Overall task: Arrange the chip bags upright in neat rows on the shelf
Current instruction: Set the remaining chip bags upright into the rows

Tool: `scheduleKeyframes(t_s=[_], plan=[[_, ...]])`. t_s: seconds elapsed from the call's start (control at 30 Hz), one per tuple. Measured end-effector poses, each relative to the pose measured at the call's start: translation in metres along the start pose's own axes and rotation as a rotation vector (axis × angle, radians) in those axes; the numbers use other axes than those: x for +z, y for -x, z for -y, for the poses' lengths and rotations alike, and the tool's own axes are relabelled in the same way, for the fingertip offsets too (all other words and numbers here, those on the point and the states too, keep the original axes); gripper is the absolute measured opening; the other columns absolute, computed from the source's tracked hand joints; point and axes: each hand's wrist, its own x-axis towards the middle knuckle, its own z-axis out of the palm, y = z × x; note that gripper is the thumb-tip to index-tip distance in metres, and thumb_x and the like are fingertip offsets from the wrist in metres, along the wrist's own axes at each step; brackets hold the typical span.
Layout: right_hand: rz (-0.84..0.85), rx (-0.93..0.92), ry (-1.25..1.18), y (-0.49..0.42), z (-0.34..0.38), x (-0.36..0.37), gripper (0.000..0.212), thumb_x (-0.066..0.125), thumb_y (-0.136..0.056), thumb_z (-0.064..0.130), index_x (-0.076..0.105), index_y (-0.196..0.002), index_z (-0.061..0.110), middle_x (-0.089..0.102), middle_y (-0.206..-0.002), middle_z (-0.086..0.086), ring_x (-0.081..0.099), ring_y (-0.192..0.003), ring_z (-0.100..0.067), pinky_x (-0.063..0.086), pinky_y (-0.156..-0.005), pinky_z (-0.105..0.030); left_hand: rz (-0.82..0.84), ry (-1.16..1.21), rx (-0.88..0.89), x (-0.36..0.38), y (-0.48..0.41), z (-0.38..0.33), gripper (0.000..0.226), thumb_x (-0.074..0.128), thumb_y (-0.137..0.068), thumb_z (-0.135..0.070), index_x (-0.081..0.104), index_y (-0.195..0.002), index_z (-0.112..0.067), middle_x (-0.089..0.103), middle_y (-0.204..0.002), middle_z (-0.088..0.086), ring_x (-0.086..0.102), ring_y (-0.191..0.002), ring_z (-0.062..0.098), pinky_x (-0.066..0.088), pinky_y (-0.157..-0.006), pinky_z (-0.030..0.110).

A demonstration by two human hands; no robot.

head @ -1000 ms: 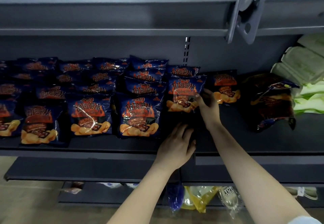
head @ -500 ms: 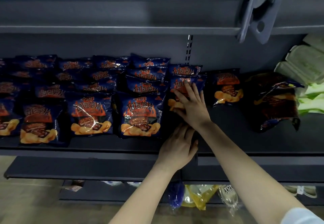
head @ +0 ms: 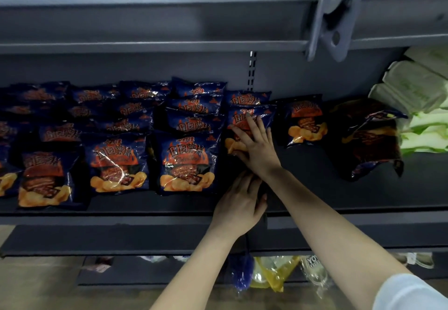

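Dark blue chip bags with orange print stand in several rows on the grey shelf (head: pixel 339 195). My right hand (head: pixel 257 145) lies flat with straight fingers on the front of one chip bag (head: pixel 264 115) in the row right of centre. My left hand (head: pixel 240 203) rests palm down on the shelf just below it, fingers relaxed, holding nothing. Another chip bag (head: pixel 305 120) stands alone to the right. Farther right a crumpled dark bag (head: pixel 366 137) leans askew.
Pale green and white packages (head: pixel 421 96) are stacked at the far right of the shelf. An upper shelf with a metal bracket (head: pixel 334 18) overhangs. Lower shelves hold yellow and clear packets (head: pixel 274 271). Bare shelf surface lies between the hands and the crumpled bag.
My right hand moved from the bag's right edge onto its front and now presses flat on it. My left hand has stayed on the shelf.
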Motion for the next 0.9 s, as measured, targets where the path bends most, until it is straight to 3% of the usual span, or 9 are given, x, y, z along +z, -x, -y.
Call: scheduleKeyframes(t_s=[0.13, 0.27, 0.4, 0.47, 0.53, 0.63, 0.67, 0.8, 0.9], plan=[[0.037, -0.042, -0.081, 0.005, 0.000, -0.014, 0.070, 0.057, -0.091, 0.037, 0.015, -0.147, 0.040, -0.011, -0.159, 0.002, -0.018, -0.144, -0.022, -0.004, -0.116, -0.050, -0.011, 0.022, 0.034, -0.002, 0.001, 0.002, 0.045, 0.039, -0.094, -0.034, 0.048, -0.132, -0.012, 0.046, -0.140, 0.007, 0.032, -0.137, 0.020, 0.030, -0.109, 0.030], [-0.096, -0.110, -0.176, 0.017, -0.010, -0.040, 0.067, 0.056, -0.092, 0.037, 0.019, -0.148, 0.035, -0.002, -0.160, 0.002, -0.011, -0.143, -0.014, -0.003, -0.114, -0.046, -0.022, 0.112, 0.017, -0.005, -0.002, 0.002, 0.040, 0.048, -0.094, -0.025, 0.049, -0.131, -0.011, 0.043, -0.142, 0.008, 0.028, -0.138, 0.021, 0.024, -0.114, 0.033], [-0.220, 0.009, -0.207, 0.035, -0.033, -0.070, 0.060, 0.053, -0.093, 0.036, 0.027, -0.147, 0.026, 0.009, -0.159, -0.003, 0.002, -0.146, -0.021, 0.002, -0.115, -0.045, -0.082, 0.227, -0.033, -0.009, -0.013, -0.006, 0.038, 0.052, -0.093, -0.016, 0.050, -0.130, -0.013, 0.044, -0.140, 0.007, 0.033, -0.135, 0.022, 0.029, -0.111, 0.036], [-0.273, 0.067, -0.226, 0.047, -0.048, -0.085, 0.057, 0.052, -0.094, 0.035, 0.031, -0.145, 0.021, 0.012, -0.158, -0.006, 0.007, -0.146, -0.024, 0.008, -0.116, -0.045, -0.119, 0.285, -0.028, -0.009, -0.026, -0.018, 0.037, 0.053, -0.091, -0.013, 0.051, -0.129, -0.015, 0.046, -0.137, 0.003, 0.037, -0.128, 0.013, 0.032, -0.106, 0.028], [-0.321, 0.107, -0.281, 0.059, -0.062, -0.097, 0.053, 0.052, -0.094, 0.031, 0.035, -0.143, 0.017, 0.015, -0.156, -0.008, 0.013, -0.145, -0.024, 0.018, -0.116, -0.035, -0.131, 0.407, -0.056, -0.008, -0.044, -0.036, 0.037, 0.052, -0.091, -0.010, 0.050, -0.127, -0.018, 0.047, -0.131, -0.006, 0.036, -0.121, 0.001, 0.028, -0.099, 0.013], [-0.375, 0.196, -0.377, 0.080, -0.081, -0.109, 0.053, 0.055, -0.094, 0.028, 0.037, -0.141, 0.016, 0.026, -0.152, -0.010, 0.026, -0.140, -0.021, 0.021, -0.104, -0.008, -0.118, 0.691, -0.181, 0.002, -0.072, -0.064, 0.038, 0.050, -0.092, -0.006, 0.048, -0.129, -0.015, 0.052, -0.131, 0.000, 0.044, -0.124, 0.009, 0.034, -0.103, 0.022], [-0.367, 0.224, -0.393, 0.087, -0.087, -0.111, 0.053, 0.055, -0.093, 0.030, 0.037, -0.141, 0.015, 0.030, -0.150, -0.010, 0.029, -0.139, -0.022, 0.023, -0.104, -0.011, -0.114, 0.749, -0.231, 0.006, -0.081, -0.073, 0.041, 0.049, -0.092, -0.006, 0.046, -0.132, -0.014, 0.050, -0.134, 0.003, 0.044, -0.125, 0.011, 0.034, -0.105, 0.025], [-0.249, 0.245, -0.452, 0.109, -0.099, -0.106, 0.055, 0.054, -0.093, 0.034, 0.038, -0.141, 0.014, 0.036, -0.148, -0.006, 0.031, -0.139, -0.019, 0.036, -0.109, -0.042, -0.155, 0.779, -0.448, 0.021, -0.116, -0.093, 0.060, 0.050, -0.091, -0.010, 0.023, -0.145, -0.006, 0.030, -0.149, 0.009, 0.029, -0.133, 0.012, 0.016, -0.100, 0.007], [-0.214, 0.233, -0.470, 0.117, -0.101, -0.101, 0.052, 0.054, -0.094, 0.033, 0.039, -0.140, 0.016, 0.035, -0.147, -0.005, 0.031, -0.138, -0.017, 0.036, -0.109, -0.042, -0.136, 0.826, -0.656, 0.028, -0.145, -0.092, 0.068, 0.051, -0.093, -0.019, 0.013, -0.147, -0.004, 0.022, -0.153, 0.017, 0.022, -0.140, 0.027, 0.018, -0.114, 0.032]])
